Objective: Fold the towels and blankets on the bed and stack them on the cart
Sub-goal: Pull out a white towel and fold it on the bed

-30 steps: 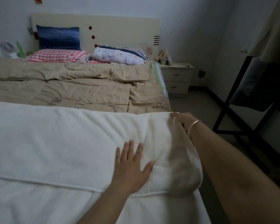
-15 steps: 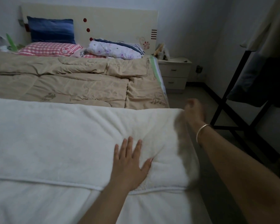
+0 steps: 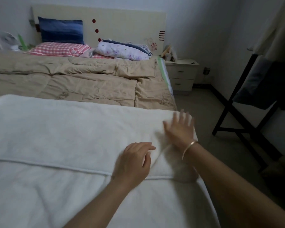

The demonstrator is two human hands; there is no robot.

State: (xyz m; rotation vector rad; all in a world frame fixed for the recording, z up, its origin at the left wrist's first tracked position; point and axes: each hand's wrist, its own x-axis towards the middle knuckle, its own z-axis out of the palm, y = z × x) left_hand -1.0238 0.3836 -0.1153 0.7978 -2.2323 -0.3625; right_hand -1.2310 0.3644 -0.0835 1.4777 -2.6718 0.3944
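On the right hand (image 3: pixel 179 129) the fingers (image 3: pixel 182 116) are spreading out flat on the white blanket (image 3: pixel 64 129), pressing its right end, a bit blurry though. The left hand (image 3: pixel 133 162) is resting just beside them, nearer me, its fingers (image 3: pixel 146 146) loosely curved and close together, pinching nothing. The blanket is lying across the bed (image 3: pixel 166 74) under both palms. Past the fingertips a tan quilt (image 3: pixel 89 86) is covering the rest, with pillows (image 3: pixel 61 30) sitting beyond it.

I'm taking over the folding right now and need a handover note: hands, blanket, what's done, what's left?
Left hand: loosely curved, resting on the white blanket.
Right hand: flat, fingers spread, on its right end; blurred.
Blanket lies crosswise, nearer than the tan quilt, one layer folded over.
Left: finish folds, stack; no cart identifiable in view.
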